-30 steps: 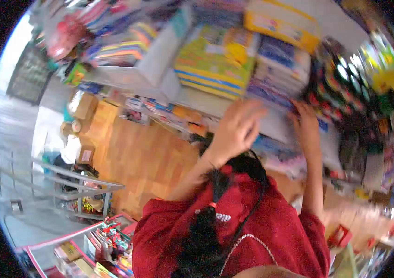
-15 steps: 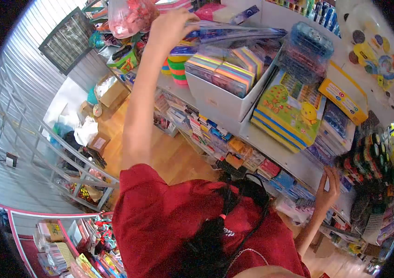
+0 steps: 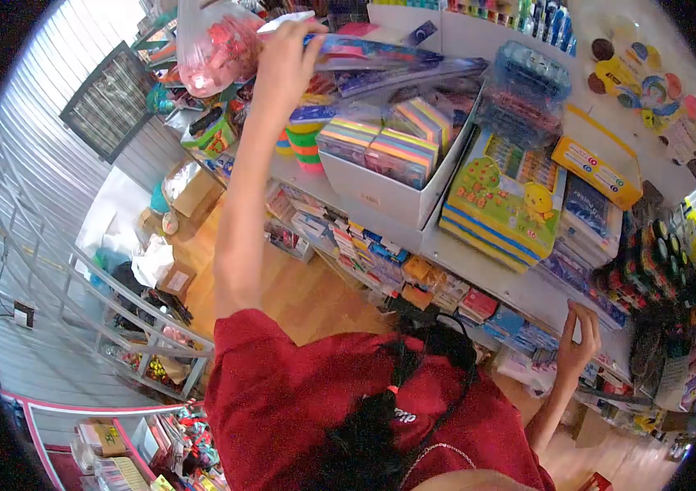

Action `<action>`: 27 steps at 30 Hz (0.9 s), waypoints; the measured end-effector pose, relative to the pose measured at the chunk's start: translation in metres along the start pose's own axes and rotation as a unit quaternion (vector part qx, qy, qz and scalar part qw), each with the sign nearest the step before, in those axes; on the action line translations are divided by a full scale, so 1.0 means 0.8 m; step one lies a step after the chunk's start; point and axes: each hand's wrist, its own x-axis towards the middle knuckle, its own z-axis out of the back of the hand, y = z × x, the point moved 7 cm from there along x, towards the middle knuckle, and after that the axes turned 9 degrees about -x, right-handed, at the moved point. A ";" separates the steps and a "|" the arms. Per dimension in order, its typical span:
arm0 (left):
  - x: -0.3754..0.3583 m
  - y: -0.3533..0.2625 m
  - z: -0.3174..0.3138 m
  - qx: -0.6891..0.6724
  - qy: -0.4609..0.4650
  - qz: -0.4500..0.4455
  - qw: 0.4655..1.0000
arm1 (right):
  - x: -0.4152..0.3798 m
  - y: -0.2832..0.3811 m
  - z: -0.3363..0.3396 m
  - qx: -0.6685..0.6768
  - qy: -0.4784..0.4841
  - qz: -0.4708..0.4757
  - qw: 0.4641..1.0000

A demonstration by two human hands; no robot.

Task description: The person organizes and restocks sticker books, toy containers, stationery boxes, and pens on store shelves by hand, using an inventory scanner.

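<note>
At the upper left, my left hand (image 3: 289, 59) has its fingers closed on the end of a flat blue packet (image 3: 377, 51), which extends right above the white box (image 3: 372, 192). Packs of multicoloured sheets (image 3: 401, 155) stand in this box. Striped cups (image 3: 307, 143) are beside it, below my left hand. My right hand (image 3: 580, 337) is low on the right, by the shelf edge, its fingers loosely curled and apart with nothing visible between them. Yellow sets with a chick picture (image 3: 511, 192) lie stacked between the box and my right hand.
Clear blue cases (image 3: 528, 74) and a yellow box (image 3: 597, 168) are behind the stack. A bag of red items (image 3: 221, 49) hangs at the upper left. Lower shelves hold packed goods (image 3: 364, 245). A metal railing (image 3: 78, 270) and cardboard boxes (image 3: 193, 196) are at the left.
My left hand has moved slightly left, and the blue packet now shows more of its length beside it. The view has shifted a little. My right hand stays near the shelf edge.
</note>
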 end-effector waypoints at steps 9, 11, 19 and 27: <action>-0.075 -0.038 0.141 -0.084 -0.244 0.199 0.945 | 0.008 -0.012 0.039 0.062 -0.065 0.000 0.996; -0.102 -0.076 0.149 -0.139 -0.236 0.236 0.932 | 0.010 -0.012 0.050 0.076 -0.068 0.003 0.995; -0.153 -0.178 0.093 -0.251 -0.149 0.376 0.880 | 0.031 -0.010 0.091 0.127 -0.120 0.045 0.984; -0.161 -0.345 -0.011 -0.319 0.086 0.350 0.876 | 0.010 -0.002 0.154 0.010 -0.170 0.150 0.974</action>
